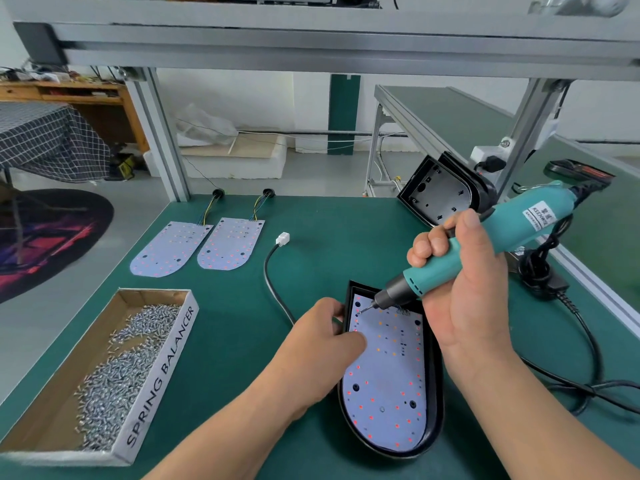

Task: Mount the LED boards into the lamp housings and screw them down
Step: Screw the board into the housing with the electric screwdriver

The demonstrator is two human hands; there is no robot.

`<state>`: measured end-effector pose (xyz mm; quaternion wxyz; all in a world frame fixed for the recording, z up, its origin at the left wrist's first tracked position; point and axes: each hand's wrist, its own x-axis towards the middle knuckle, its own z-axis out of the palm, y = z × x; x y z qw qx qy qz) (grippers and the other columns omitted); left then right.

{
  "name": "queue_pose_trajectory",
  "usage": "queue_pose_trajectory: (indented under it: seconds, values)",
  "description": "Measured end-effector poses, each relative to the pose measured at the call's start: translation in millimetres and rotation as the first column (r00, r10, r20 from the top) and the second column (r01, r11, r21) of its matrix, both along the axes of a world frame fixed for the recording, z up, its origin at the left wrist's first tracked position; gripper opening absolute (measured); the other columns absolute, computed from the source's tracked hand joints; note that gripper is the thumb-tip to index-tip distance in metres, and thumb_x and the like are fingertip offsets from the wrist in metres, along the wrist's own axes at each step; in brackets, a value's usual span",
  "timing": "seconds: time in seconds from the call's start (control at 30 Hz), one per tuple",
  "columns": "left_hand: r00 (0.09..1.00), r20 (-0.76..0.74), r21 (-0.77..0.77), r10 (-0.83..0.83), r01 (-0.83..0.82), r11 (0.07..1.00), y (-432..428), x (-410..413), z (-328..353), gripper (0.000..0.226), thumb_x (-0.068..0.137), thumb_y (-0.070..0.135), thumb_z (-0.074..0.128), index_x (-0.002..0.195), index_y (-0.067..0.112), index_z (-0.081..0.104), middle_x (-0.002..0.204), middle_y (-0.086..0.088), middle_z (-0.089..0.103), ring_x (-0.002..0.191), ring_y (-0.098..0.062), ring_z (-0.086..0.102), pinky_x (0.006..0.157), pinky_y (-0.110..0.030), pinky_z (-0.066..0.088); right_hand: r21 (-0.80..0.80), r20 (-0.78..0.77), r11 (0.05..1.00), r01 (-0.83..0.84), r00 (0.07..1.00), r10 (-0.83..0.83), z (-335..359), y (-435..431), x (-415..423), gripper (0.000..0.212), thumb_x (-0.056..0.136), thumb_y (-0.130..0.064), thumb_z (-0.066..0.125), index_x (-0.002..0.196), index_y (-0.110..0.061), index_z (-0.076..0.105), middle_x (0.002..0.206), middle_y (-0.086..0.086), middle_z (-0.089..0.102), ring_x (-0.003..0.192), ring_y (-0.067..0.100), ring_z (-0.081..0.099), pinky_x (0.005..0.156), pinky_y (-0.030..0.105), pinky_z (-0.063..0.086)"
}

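A black lamp housing (437, 403) lies on the green mat with a white LED board (388, 382) seated inside it. My right hand (464, 285) grips a teal electric screwdriver (485, 244), whose bit tip touches a screw near the board's top left corner. My left hand (325, 341) holds the housing's left rim, thumb lying on the board. Two loose LED boards (169, 249) (231, 244) with coloured wires lie at the back of the mat. An empty black housing (440, 192) leans at the back right.
A cardboard tray (159, 372) marked SPRING BALANCER holds a heap of screws at the front left. A black cable with a white connector (282, 239) runs from the housing. The screwdriver's power cord (585, 341) coils at the right. Aluminium frame posts (162, 140) stand behind.
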<state>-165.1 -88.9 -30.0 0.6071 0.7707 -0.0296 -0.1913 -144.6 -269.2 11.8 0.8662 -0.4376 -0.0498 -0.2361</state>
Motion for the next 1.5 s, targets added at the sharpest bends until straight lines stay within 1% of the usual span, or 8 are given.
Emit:
queue_pose_trajectory:
  seconds: [0.2, 0.47, 0.57, 0.9, 1.07, 1.2, 1.37, 1.5]
  values:
    - [1.000, 0.012, 0.026, -0.015, 0.014, 1.000, -1, 1, -2, 0.035, 0.076, 0.032, 0.060, 0.109, 0.023, 0.062, 0.087, -0.015, 0.071, 0.067, -0.021, 0.054, 0.066, -0.039, 0.041, -0.086, 0.034, 0.996, -0.028, 0.999, 0.031, 2, 3, -3, 0.019, 0.102, -0.028, 0.061, 0.090, -0.017, 0.052, 0.074, 0.003, 0.040, 0.065, 0.021, 0.048, 0.065, 0.030, 0.045]
    - [1.000, 0.010, 0.040, -0.005, 0.004, 0.999, 0, 2, -3, 0.042, 0.076, 0.030, 0.061, 0.112, 0.009, 0.058, 0.105, -0.027, 0.072, 0.076, -0.024, 0.057, 0.071, -0.043, 0.044, -0.392, 0.154, 0.909, -0.144, 0.963, 0.219, 6, 16, -12, 0.042, 0.089, -0.050, 0.082, 0.085, -0.017, 0.056, 0.070, -0.001, 0.051, 0.062, 0.027, 0.051, 0.065, 0.036, 0.043]
    - [0.999, 0.042, 0.073, 0.014, -0.017, 0.997, 0, 4, -4, 0.038, 0.078, 0.029, 0.061, 0.109, 0.006, 0.058, 0.080, -0.010, 0.059, 0.068, -0.021, 0.044, 0.065, -0.037, 0.036, -0.411, 0.124, 0.894, -0.181, 0.960, 0.252, 5, 18, -11, 0.041, 0.089, -0.050, 0.082, 0.083, -0.018, 0.055, 0.070, -0.005, 0.054, 0.064, 0.028, 0.052, 0.068, 0.036, 0.044]
    - [0.999, 0.050, 0.078, 0.018, -0.022, 0.997, -1, 8, -5, 0.016, 0.087, 0.019, 0.063, 0.099, 0.010, 0.059, 0.069, 0.007, 0.052, 0.059, -0.017, 0.044, 0.055, -0.026, 0.036, -0.370, 0.129, 0.903, -0.219, 0.950, 0.283, 8, 8, -9, 0.049, 0.083, -0.054, 0.084, 0.101, -0.015, 0.062, 0.074, 0.006, 0.056, 0.075, 0.031, 0.056, 0.081, 0.044, 0.049]
    - [1.000, 0.019, 0.074, 0.016, -0.017, 0.997, 0, 7, -2, 0.032, 0.078, 0.027, 0.058, 0.104, 0.009, 0.060, 0.083, -0.013, 0.064, 0.066, -0.021, 0.054, 0.056, -0.031, 0.045, -0.327, 0.258, 0.942, -0.075, 0.952, 0.166, 25, -14, -11, 0.052, 0.083, -0.064, 0.075, 0.108, -0.020, 0.063, 0.095, 0.008, 0.074, 0.080, 0.030, 0.070, 0.076, 0.040, 0.057]
    - [0.997, 0.036, 0.065, 0.070, -0.072, 0.995, 7, 13, -2, 0.022, 0.082, 0.034, 0.060, 0.096, 0.017, 0.060, 0.079, -0.005, 0.066, 0.055, -0.020, 0.058, 0.047, -0.027, 0.048, -0.326, 0.033, 0.945, 0.032, 0.999, -0.022, 30, -48, -3, 0.058, 0.084, -0.074, 0.073, 0.101, -0.019, 0.065, 0.093, 0.008, 0.071, 0.052, 0.021, 0.059, 0.051, 0.028, 0.048]
    - [0.988, 0.083, 0.113, 0.127, -0.136, 0.984, 20, 25, 0, 0.042, 0.081, 0.051, 0.057, 0.101, 0.016, 0.067, 0.086, -0.009, 0.073, 0.050, -0.025, 0.068, 0.061, -0.049, 0.061, -0.521, -0.390, 0.844, -0.128, 0.915, -0.101, 12, -82, 14, 0.039, 0.094, -0.046, 0.066, 0.113, -0.013, 0.065, 0.098, 0.015, 0.067, 0.061, 0.022, 0.062, 0.049, 0.035, 0.053]
    - [0.987, 0.099, 0.147, 0.129, -0.142, 0.979, 29, 31, -3, 0.031, 0.084, 0.048, 0.054, 0.096, 0.023, 0.068, 0.081, -0.003, 0.075, 0.052, -0.025, 0.071, 0.070, -0.053, 0.064, -0.797, -0.501, 0.503, -0.335, 0.832, -0.239, 2, -90, 16, 0.021, 0.101, -0.041, 0.066, 0.109, -0.021, 0.067, 0.080, 0.010, 0.075, 0.059, 0.024, 0.071, 0.052, 0.033, 0.057]
